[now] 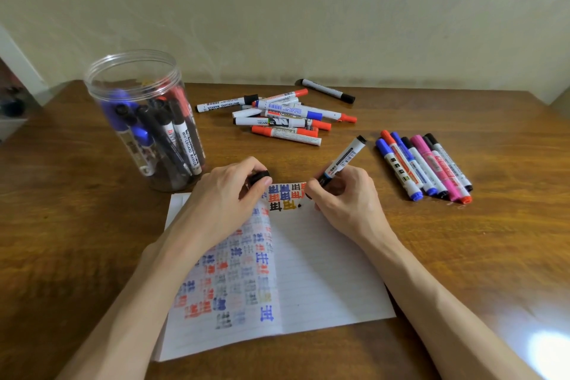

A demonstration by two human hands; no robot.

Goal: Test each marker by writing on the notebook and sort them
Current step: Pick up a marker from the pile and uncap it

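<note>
The black marker (345,157) is in the right hand (348,197), with its tip down on the top part of the notebook (324,271), just beside a small black dot and the rows of test characters. The fingers of this hand are curled around the lower barrel, close to the tip. The left hand (219,197) rests on the left page and its fingers pinch the black cap (259,177).

I judge the marker to be light and stiff, with a smooth plastic barrel that can slip a little. A hold low on the barrel, as here, gives good control for writing. The felt tip is the delicate part, so hard pressure is not needed. The paper is thin and soft, and the left hand on it helps it not to shift. The cap is small and may roll away if it is put down.

On the table (61,225), a clear jar (138,120) with more markers stands to the left, near the notebook corner. A loose pile of markers (287,117) lies behind the notebook, with a single marker (328,90) further back. A neat row of markers (425,166) lies near the right hand, so a wide move of the wrist could disturb it.
</note>
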